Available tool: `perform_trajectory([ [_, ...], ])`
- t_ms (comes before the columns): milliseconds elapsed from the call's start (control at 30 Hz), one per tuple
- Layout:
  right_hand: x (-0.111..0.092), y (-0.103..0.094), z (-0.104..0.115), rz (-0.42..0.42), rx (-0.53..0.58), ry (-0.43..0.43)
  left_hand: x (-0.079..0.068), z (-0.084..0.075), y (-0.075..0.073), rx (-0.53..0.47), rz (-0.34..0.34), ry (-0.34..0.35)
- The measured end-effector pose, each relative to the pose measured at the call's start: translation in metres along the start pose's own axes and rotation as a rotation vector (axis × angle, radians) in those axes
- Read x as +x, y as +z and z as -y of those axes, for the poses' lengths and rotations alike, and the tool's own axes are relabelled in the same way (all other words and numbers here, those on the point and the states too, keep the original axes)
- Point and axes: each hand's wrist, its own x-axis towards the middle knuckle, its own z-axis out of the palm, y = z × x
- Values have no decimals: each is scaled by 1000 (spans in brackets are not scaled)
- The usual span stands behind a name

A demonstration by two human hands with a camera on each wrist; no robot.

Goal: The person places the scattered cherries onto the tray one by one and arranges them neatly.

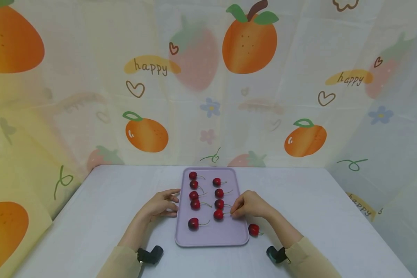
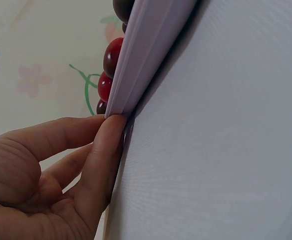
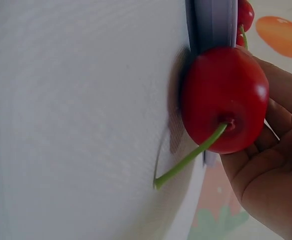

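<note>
A light purple tray [image 1: 213, 239] lies on the table with several dark red cherries in two columns. Beside its left edge, my left hand [image 1: 161, 204] has loosely bent, spread fingers whose tips touch the rim; the left wrist view shows the thumb [image 2: 106, 145] against the tray's side. My right hand [image 1: 251, 204] reaches over the tray's right edge and pinches the green stem of the nearest cherry [image 1: 218, 214] in the right column. Another cherry [image 1: 253, 230] lies on the table just outside the tray's right edge, large in the right wrist view with its stem toward the camera.
A white cloth covers the table [image 1: 125, 181]. Behind it hangs a fruit-printed curtain [image 1: 208, 127]. In the left column, the nearest cherry [image 1: 193, 224] sits apart from the others. Black wrist straps [image 1: 151, 255] show at both cream sleeves.
</note>
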Motion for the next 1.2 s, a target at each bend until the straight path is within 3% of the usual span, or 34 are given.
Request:
perform_trajectory([
  [1200, -4, -2, 3, 4, 26, 15, 1, 0, 0, -7, -3, 0],
])
